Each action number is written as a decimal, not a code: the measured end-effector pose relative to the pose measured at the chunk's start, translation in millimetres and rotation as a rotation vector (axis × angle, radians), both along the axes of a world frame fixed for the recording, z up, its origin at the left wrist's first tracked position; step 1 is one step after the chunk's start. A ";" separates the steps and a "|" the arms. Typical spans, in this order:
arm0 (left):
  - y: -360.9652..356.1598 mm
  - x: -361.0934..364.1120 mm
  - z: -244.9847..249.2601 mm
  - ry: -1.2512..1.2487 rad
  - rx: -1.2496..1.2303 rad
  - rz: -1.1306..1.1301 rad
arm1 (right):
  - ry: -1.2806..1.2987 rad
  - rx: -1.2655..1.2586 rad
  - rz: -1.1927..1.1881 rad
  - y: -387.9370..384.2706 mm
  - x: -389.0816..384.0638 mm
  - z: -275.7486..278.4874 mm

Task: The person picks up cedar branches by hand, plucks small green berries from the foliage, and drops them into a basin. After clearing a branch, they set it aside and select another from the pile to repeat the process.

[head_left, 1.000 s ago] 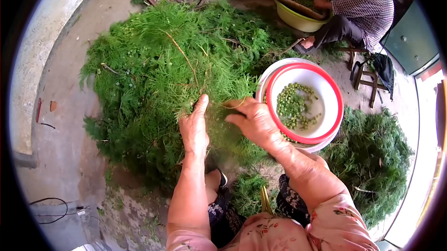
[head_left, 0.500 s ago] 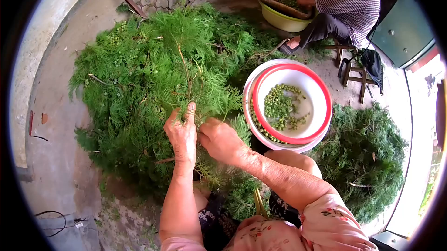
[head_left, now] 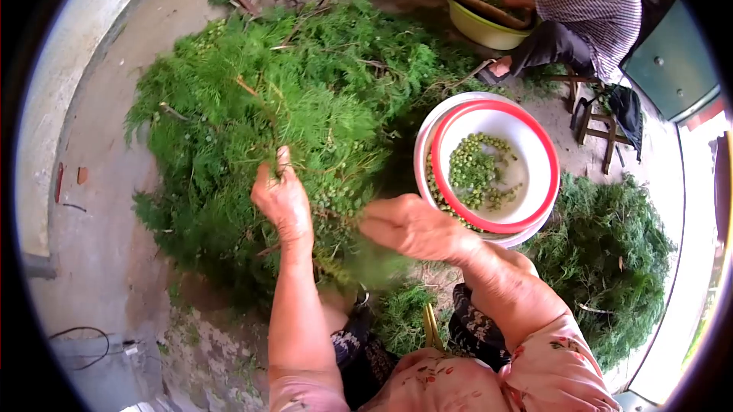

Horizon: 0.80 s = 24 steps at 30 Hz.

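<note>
My left hand [head_left: 284,202] grips a leafy evergreen branch [head_left: 259,110] by its woody stem, thumb pointing up along it. The branch lies over a big heap of feathery green cuttings [head_left: 191,183]. To the right of it, my right hand [head_left: 416,229] is curled and smeared by motion. A blurred green sprig [head_left: 374,267] hangs under its fingers. Close by stands a white basin with a red rim [head_left: 546,148], set inside a larger pale basin [head_left: 425,133]. Small round green cones [head_left: 473,171] lie in the red-rimmed basin, and more show in the outer one.
A second pile of cuttings [head_left: 603,252] lies at the right. Past the heap, another person [head_left: 588,15] sits beside a yellow-green basin [head_left: 477,30] with a woven tray on it. A wooden stool [head_left: 603,133] stands nearby. A cable [head_left: 84,328] lies at lower left.
My right hand has moved right, away from my left hand and towards the basins. My left hand has shifted slightly left with the branch. The whole view has shifted a little.
</note>
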<state>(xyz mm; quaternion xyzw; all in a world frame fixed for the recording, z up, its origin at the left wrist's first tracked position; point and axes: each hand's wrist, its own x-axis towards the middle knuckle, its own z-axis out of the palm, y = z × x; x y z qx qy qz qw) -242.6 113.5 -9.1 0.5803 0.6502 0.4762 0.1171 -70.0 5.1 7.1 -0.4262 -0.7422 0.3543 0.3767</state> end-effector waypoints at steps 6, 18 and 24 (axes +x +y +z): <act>25.9 -58.7 -12.6 -0.274 0.088 0.168 | -0.003 -0.354 -0.343 -14.9 76.7 35.5; 9.8 -26.9 -4.0 -1.192 -0.246 0.019 | -0.439 -0.003 -1.055 -1.4 127.0 -7.3; 3.4 -13.3 -3.7 -1.179 -0.272 -0.018 | -0.129 0.043 -0.929 10.9 95.4 -6.3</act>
